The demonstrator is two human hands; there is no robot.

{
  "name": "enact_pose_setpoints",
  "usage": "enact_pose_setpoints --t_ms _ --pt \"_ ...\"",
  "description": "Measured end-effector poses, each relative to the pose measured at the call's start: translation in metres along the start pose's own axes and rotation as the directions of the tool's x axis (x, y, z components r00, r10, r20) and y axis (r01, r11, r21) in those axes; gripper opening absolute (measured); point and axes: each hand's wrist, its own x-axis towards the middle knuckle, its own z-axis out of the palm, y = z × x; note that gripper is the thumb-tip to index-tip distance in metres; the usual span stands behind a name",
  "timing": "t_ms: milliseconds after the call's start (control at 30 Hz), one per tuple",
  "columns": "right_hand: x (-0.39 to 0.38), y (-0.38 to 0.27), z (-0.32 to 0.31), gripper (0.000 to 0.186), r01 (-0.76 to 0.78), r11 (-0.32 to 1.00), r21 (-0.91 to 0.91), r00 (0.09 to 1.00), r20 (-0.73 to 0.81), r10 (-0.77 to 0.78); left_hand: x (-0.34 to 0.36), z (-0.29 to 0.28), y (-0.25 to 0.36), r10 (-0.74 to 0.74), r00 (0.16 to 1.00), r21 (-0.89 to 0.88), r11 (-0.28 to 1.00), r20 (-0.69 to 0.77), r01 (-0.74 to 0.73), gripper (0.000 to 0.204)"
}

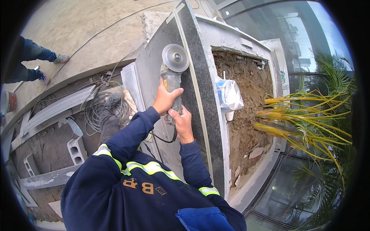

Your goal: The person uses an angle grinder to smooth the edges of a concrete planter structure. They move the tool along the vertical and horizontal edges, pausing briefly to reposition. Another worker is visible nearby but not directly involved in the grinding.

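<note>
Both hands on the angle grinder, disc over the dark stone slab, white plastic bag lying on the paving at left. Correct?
One error: the white plastic bag sits on the soil of the planter at right, as the head view shows. Left hand and right hand do grip the angle grinder, disc over the dark stone slab.

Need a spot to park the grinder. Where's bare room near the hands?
Both hands, left hand and right hand, grip the grinder on the dark stone slab. Bare slab runs beyond the disc toward the far corner, and near the right sleeve. Open soil lies right of the plastic bag. Crowded: cable coil and blocks at left.
</note>
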Motion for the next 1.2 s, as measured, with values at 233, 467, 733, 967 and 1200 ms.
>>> enact_pose_setpoints --t_ms 233,467,733,967,1200 --pt "-0.012 0.005 -0.003 0.035 0.011 1.000 -0.023 1.000 -0.014 -0.012 -0.013 0.001 -0.003 0.009 1.000 0.075 0.997 -0.013 -0.008 0.086" --pt "-0.007 0.008 -0.007 0.035 0.002 0.997 -0.075 1.000 0.005 -0.002 -0.010 -0.001 -0.004 0.011 1.000 0.070 0.998 -0.008 -0.011 0.087" --pt "0.007 -0.005 -0.004 0.036 0.013 0.997 -0.081 1.000 0.003 -0.013 0.006 0.002 0.000 0.017 1.000 0.036 0.999 -0.017 -0.016 0.083" --pt "0.022 -0.014 0.001 0.035 0.003 0.998 -0.064 1.000 -0.008 -0.003 0.022 0.004 0.005 0.020 0.999 -0.007 1.000 -0.030 -0.020 0.082" --pt "0.038 -0.015 0.002 0.033 0.014 0.998 -0.056 1.000 0.001 -0.014 0.038 0.002 0.009 0.030 0.999 0.003 1.000 -0.028 -0.030 0.079"
